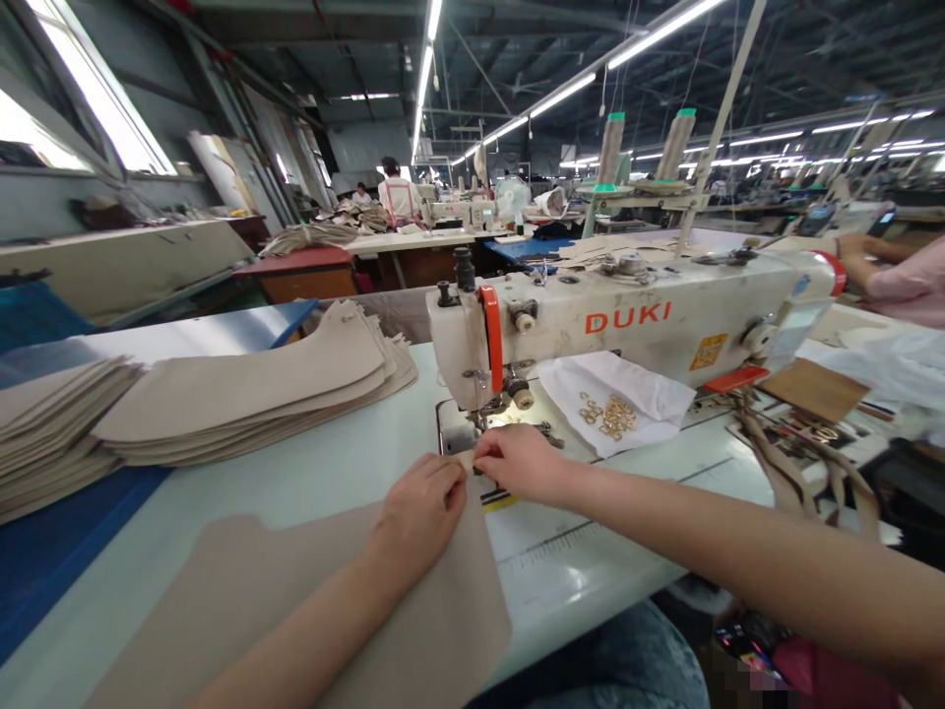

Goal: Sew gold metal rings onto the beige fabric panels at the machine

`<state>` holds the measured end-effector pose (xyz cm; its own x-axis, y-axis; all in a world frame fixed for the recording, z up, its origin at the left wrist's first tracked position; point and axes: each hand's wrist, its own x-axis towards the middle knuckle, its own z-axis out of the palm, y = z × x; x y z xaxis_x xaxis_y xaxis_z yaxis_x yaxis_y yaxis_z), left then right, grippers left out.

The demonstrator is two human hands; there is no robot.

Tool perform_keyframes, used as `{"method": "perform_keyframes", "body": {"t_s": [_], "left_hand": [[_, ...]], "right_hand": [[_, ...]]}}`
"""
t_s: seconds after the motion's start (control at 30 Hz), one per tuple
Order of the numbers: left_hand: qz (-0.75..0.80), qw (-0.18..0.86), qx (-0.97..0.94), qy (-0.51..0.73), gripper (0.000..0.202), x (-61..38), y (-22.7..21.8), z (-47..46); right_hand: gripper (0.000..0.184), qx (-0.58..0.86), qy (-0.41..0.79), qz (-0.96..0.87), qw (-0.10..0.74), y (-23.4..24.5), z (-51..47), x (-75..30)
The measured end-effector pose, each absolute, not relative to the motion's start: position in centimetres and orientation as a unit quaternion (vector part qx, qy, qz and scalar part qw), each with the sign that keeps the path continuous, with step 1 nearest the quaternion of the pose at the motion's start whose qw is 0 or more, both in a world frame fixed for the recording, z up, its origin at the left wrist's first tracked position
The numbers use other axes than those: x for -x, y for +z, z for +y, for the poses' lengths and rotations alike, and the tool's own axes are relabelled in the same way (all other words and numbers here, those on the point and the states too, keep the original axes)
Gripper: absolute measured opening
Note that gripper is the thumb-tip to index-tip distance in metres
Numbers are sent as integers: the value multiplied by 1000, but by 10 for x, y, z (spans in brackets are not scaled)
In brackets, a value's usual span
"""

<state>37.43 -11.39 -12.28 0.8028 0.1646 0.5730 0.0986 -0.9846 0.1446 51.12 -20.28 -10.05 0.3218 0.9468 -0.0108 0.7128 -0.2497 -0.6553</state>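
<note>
1. The left hand (417, 512) lies knuckles up, fingers curled, pressing on the far edge of a beige panel (295, 601) at lower centre of the frame.
2. The right hand (521, 461) sits just beside it, fingers pinched narrow on the panel's top corner, right below the needle (478, 425); whether it also holds something small there I cannot tell.
3. The panel lies flat on the worktop (340, 473), reaching from the needle plate down to the bottom edge of the frame. It looks like thin faux leather or coated fabric: light, limp enough to drape, yet firm enough to hold a cut outline. Its matte face probably slides easily on the smooth worktop, so flat palms near the seam edge should steer it better than a pinch in mid-sheet.
4. The machine (627, 325), cream with an orange lever and red lettering, is hard enamelled metal and spans centre to right.
5. Right of the needle, a white cloth (642, 389) carries small gold rings (609, 414), shiny and loose.
6. At left, stacks (243, 394) of like-cut panels fan out, edges slightly curled.
7. At right, beige straps (783, 463) trail limply off the worktop.
</note>
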Motion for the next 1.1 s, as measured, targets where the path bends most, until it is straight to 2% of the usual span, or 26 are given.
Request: {"method": "perform_keyframes", "body": {"t_s": [0.13,0.33,0.6,0.83,1.1], "left_hand": [[73,67,-947,307,19,-373,-122,-114],[76,77,-948,301,19,-373,-121,-114],[59,100,-951,288,18,-373,-123,-110],[59,95,-952,286,18,-373,-125,-108],[56,105,-953,279,18,-372,-124,-108]], "right_hand": [[16,721,103,-630,270,-112,-220,-514],[17,648,-66,-732,199,-123,-226,-516],[17,622,-80,-758,179,-121,-227,-522],[15,505,-101,-852,95,-103,-258,-524],[17,489,-140,-855,99,-110,-240,-507]]}}
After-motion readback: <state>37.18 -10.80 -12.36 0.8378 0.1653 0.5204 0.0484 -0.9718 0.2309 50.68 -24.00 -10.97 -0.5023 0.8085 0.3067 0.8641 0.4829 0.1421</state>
